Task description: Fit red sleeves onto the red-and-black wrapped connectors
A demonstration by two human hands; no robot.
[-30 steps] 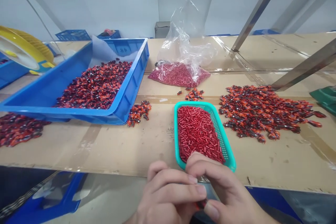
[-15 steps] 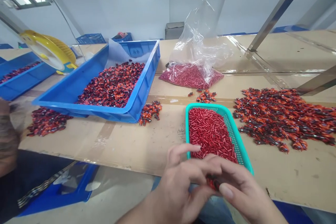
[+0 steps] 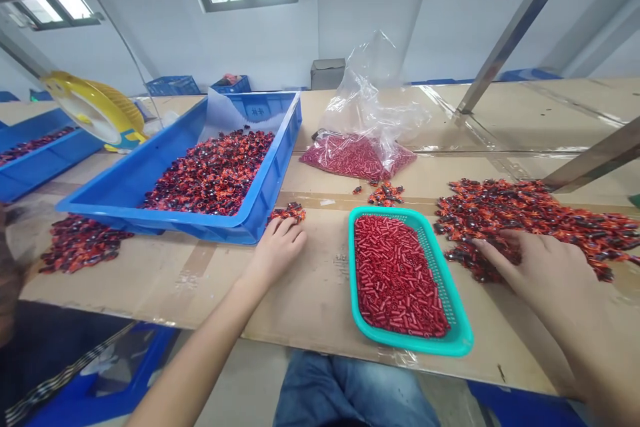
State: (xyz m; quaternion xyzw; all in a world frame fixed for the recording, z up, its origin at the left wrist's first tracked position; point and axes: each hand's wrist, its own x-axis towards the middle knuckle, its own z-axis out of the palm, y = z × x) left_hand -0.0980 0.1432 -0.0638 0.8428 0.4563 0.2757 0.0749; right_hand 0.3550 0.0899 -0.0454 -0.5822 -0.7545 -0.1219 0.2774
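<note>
My left hand (image 3: 281,248) rests beside the blue tray's near right corner, its slightly parted fingers over a small heap of orange-and-black pieces (image 3: 294,211). Its fingertips partly cover that heap. On the right, my right hand (image 3: 553,273) reaches onto a large pile of similar orange, red and black pieces (image 3: 505,203). Its thumb and index finger are apart, touching the pile's near side. Between my hands lies a green basket (image 3: 357,320) of short red tubes (image 3: 395,273). Nothing shows held in either hand.
A large blue tray (image 3: 295,140) holds many orange-and-black pieces. Behind the basket sit a clear bag of red tubes (image 3: 357,155) and a little cluster of pieces (image 3: 386,194). A yellow fan (image 3: 95,107), metal posts (image 3: 515,33) and a person's arm (image 3: 7,273) are nearby.
My hands were together over the basket's near end with a small dark red piece between them. They have parted: the left to the small heap, the right to the large pile.
</note>
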